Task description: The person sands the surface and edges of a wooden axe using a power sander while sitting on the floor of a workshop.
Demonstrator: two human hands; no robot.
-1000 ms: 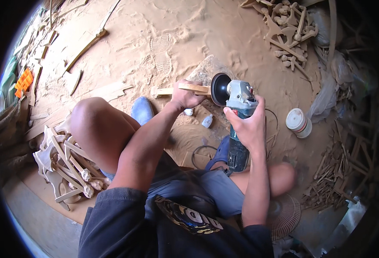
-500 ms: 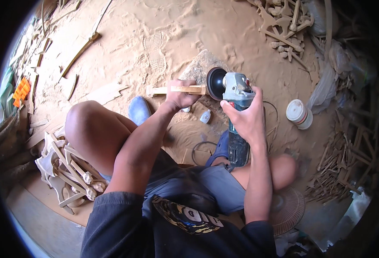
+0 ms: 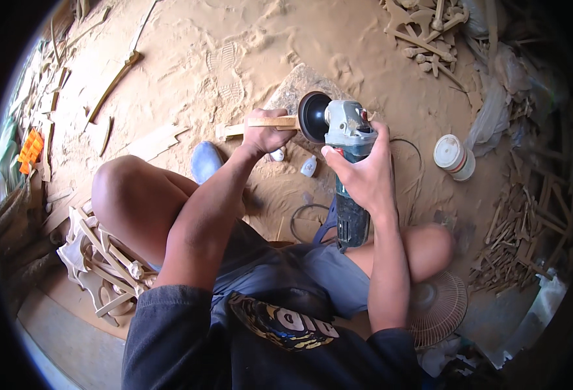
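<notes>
The left hand (image 3: 267,135) stays clamped around a wooden piece (image 3: 260,123), held level above the sawdust floor (image 3: 247,39). The right hand (image 3: 363,170) still grips the angle grinder (image 3: 346,153), whose black disc (image 3: 313,116) now touches the wood's end; a second ago it stood just apart.

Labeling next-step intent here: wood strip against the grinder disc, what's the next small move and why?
Probably slide the wood strip a little along the disc. The left hand grips the strip right beside the disc, only its end meets the pad, and the right hand holds the grinder level, so feeding the wood looks likelier than moving the tool.
</notes>
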